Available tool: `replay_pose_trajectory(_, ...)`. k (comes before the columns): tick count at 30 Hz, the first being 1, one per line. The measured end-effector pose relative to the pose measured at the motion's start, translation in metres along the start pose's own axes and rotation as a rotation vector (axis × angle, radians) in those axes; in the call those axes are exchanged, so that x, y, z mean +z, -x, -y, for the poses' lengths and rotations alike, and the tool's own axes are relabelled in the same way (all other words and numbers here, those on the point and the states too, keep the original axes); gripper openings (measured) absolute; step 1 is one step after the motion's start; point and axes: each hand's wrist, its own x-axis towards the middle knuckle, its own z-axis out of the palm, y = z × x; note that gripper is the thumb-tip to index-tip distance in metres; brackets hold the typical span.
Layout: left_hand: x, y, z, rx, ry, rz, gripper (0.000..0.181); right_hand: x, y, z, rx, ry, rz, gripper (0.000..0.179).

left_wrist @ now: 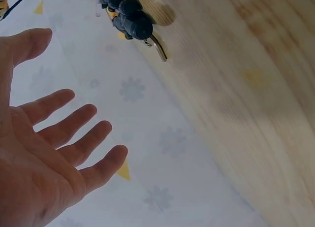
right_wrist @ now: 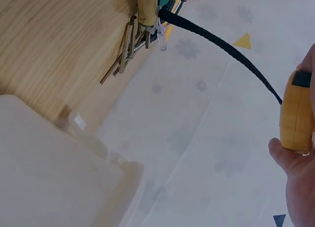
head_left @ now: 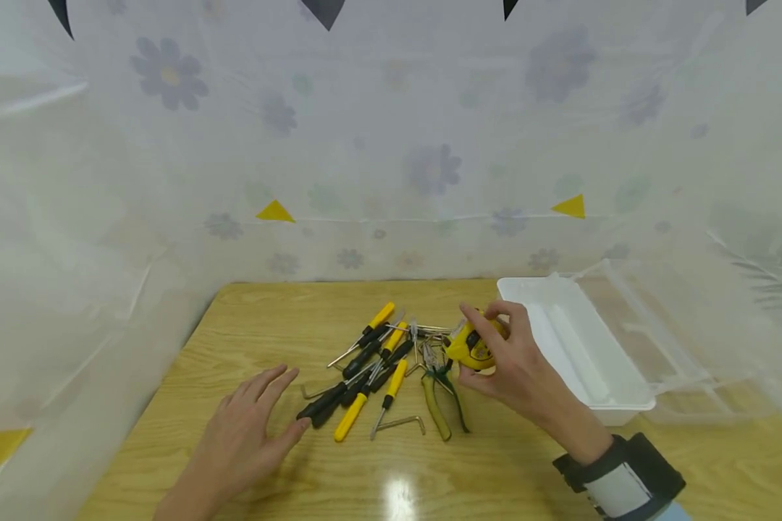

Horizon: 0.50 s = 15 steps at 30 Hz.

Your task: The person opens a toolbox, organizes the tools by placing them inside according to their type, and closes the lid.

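Note:
A yellow tape measure (head_left: pixel 471 349) is pinched between the thumb and fingers of my right hand (head_left: pixel 518 365), raised above the right side of a tool pile. In the right wrist view a black strap (right_wrist: pixel 226 47) runs from the tape measure (right_wrist: pixel 297 111) toward the pile. My left hand (head_left: pixel 241 423) hovers left of the pile with fingers spread, holding nothing. Nearest it lie black-handled screwdrivers (head_left: pixel 322 405) and yellow-handled screwdrivers (head_left: pixel 352 417). Pliers (head_left: pixel 435 409) with green-and-dark handles lie below the tape measure, and a hex key (head_left: pixel 400 422) lies in front.
A white plastic box (head_left: pixel 576 351) stands at the right of the wooden table (head_left: pixel 280 318), with a clear lid (head_left: pixel 665 340) beside it. More hex keys (right_wrist: pixel 125 45) show in the right wrist view. A flower-patterned sheet (head_left: pixel 378 145) hangs behind the table.

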Motion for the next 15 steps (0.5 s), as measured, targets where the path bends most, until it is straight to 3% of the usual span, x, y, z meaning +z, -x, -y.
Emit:
replay_pose_trajectory(9, 0.005, -0.002, 0.001, 0.035, 0.046, 0.000, 0.067, -0.021, 0.002, -0.015, -0.005, 0.019, -0.178, 0.059)
replay_pose_trajectory(15, 0.013, -0.007, -0.009, 0.121, 0.086, 0.013, 0.068, -0.044, 0.005, -0.033, 0.008, 0.083, -0.311, 0.058)
